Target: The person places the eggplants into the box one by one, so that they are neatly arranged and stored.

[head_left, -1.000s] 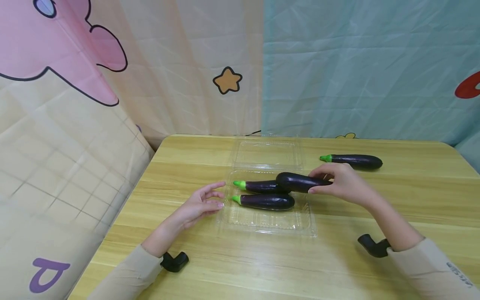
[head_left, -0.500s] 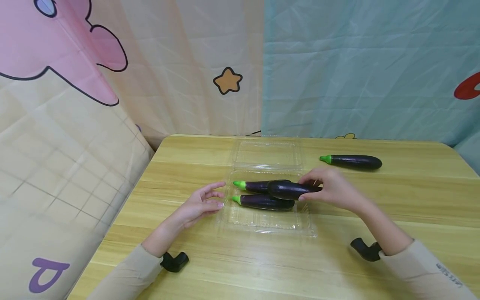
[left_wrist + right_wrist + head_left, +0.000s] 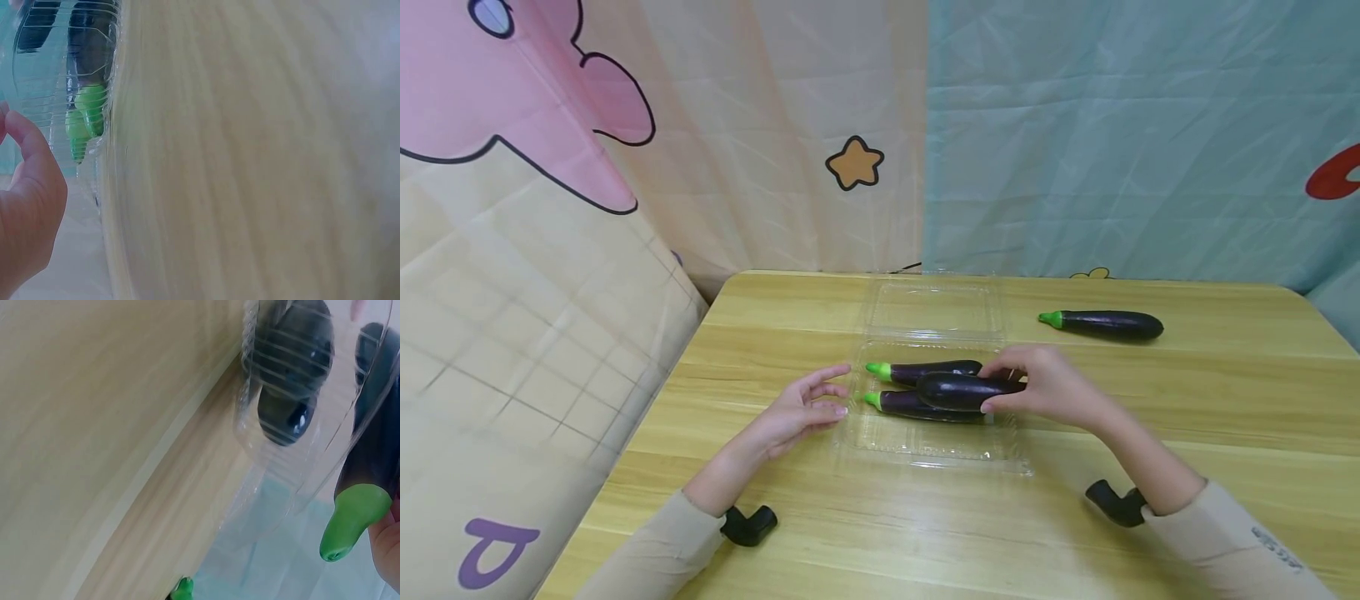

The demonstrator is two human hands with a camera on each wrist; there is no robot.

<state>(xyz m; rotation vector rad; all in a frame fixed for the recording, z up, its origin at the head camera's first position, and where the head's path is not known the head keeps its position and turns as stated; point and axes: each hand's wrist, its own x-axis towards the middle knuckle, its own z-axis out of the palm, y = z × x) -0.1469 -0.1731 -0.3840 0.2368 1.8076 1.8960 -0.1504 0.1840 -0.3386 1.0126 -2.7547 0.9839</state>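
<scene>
In the head view my right hand [image 3: 1048, 387] pinches an eggplant [image 3: 955, 392] between thumb and fingers, its rounded end pointing left. It is held over two eggplants lying side by side in a clear plastic clamshell box [image 3: 925, 462]: a rear one [image 3: 910, 372] and a front one [image 3: 897, 404], green stems to the left. The held eggplant's green stem [image 3: 355, 522] shows beside the hand in the right wrist view. My left hand [image 3: 797, 412] is at the box's left edge, fingers loosely spread; whether it touches the wall I cannot tell.
The box's lid [image 3: 936, 308] lies folded back behind it. Another eggplant [image 3: 1108, 324] rests on the wooden table [image 3: 865, 533] at the back right. A printed curtain [image 3: 1037, 167] hangs behind the table.
My right hand has carried the held eggplant left and towards me, from over the box's rear right to above the two eggplants. My left hand has stayed still.
</scene>
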